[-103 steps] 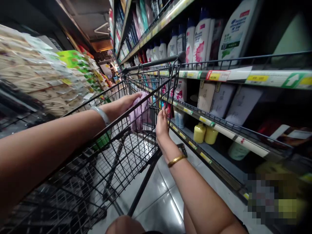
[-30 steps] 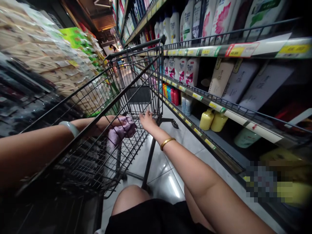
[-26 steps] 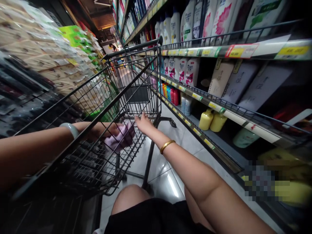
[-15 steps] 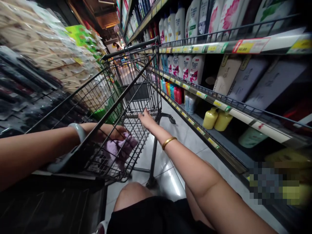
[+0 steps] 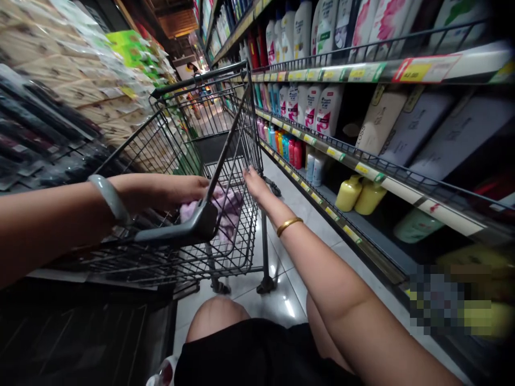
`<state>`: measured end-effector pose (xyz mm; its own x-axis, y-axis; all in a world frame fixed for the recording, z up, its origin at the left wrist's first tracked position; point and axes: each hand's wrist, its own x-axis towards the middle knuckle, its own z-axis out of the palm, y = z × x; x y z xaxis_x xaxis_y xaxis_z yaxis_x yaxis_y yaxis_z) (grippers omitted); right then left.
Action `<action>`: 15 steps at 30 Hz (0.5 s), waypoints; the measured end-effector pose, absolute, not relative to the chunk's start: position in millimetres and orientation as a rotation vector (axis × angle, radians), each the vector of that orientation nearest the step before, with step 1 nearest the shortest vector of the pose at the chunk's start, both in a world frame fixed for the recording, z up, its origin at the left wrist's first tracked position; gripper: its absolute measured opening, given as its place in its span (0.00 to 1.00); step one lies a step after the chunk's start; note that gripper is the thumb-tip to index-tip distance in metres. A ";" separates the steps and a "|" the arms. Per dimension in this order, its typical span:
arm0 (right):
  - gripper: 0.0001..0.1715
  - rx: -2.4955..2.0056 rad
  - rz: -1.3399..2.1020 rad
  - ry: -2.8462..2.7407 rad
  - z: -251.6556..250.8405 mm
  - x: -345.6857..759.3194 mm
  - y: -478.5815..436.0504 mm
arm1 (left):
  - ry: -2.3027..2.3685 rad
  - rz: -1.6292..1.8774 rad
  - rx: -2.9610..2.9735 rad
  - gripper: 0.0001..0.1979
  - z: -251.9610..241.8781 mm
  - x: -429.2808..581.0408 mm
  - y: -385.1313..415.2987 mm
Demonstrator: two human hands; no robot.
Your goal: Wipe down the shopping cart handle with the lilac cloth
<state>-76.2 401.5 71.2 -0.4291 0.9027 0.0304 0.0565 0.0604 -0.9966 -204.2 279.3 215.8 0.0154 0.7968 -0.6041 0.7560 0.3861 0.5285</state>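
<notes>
A black wire shopping cart (image 5: 217, 140) stands in front of me, its grey handle bar nearest to my left forearm. My left hand (image 5: 183, 188), with a pale bangle at the wrist, reaches over the basket. Its fingers are closed on a crumpled light purple cloth (image 5: 230, 206), part of which shows behind the cart's frame and wires. My right hand (image 5: 256, 185), below a gold bangle, is at the cart's right side. The fingers there seem curled on the wire side and are partly hidden from view.
Shelves with shampoo bottles (image 5: 328, 111), yellow pump bottles (image 5: 349, 194) and price labels line the right. Stacked plastic-wrapped packs (image 5: 72, 75) rise on the left. The cart's wheels (image 5: 265, 285) rest on a shiny tiled floor (image 5: 277, 316), close before my knees.
The cart has turned and shifted, its handle corner swinging right and its near wheels coming into view. My left hand and the purple cloth have moved up and right; my right hand moved slightly right.
</notes>
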 end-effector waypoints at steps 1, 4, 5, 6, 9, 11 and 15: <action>0.44 -0.958 1.454 -1.590 70.6 -75.1 402.6 | 1.717 -0.011 1.322 0.14 215.2 -198.1 276.4; 0.43 -0.905 1.464 -1.538 69.4 -71.3 404.7 | 1.659 -0.161 1.236 0.15 213.7 -178.8 271.9; 0.43 -0.904 1.475 -1.525 69.2 -69.8 405.2 | 1.619 -0.182 1.222 0.16 216.1 -173.9 273.0; 0.43 -0.905 1.486 -1.512 69.1 -68.1 405.8 | 1.568 -0.200 1.211 0.16 220.6 -170.6 275.4; 0.43 -0.886 1.494 -1.472 69.8 -62.4 408.2 | 1.390 -0.252 1.206 0.19 242.3 -169.1 286.3; 0.45 -0.851 1.482 -1.439 71.9 -58.0 409.9 | 1.386 -0.217 1.241 0.22 253.1 -171.9 291.4; 0.50 -0.766 1.441 -1.376 82.8 -46.9 410.9 | 1.485 -0.208 1.331 0.25 244.7 -174.8 290.5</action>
